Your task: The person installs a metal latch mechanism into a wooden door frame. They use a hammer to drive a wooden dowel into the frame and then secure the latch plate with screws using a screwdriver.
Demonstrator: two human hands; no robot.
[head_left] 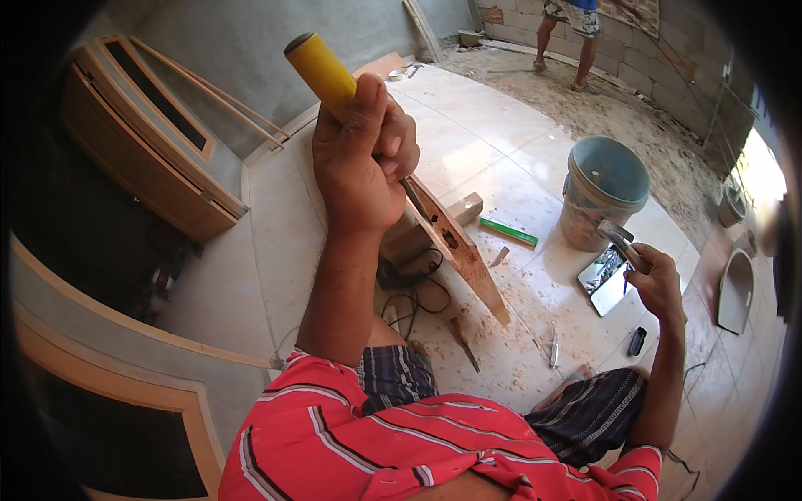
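Note:
My left hand (pixel 357 171) is wrapped round the yellow handle of a chisel (pixel 322 73), held upright. The chisel's blade runs down from my fist to a long wooden piece (pixel 474 265) with holes cut in it; its very tip is hard to make out. That wooden piece rests at a slant, with a tapered end toward me, across a wooden block (pixel 466 209). Over on the right, my right hand (pixel 657 282) grips a hammer (pixel 616 234), its head raised beside the bucket and apart from the chisel.
A grey bucket (pixel 576 209) stands on the tiled floor, near a phone (pixel 603 280) and a green box (pixel 508 232). Wood chips, a second pointed tool (pixel 464 344) and a black cord (pixel 409 311) lie near my legs. A person (pixel 576 33) stands at the back; wooden frames (pixel 150 159) lean left.

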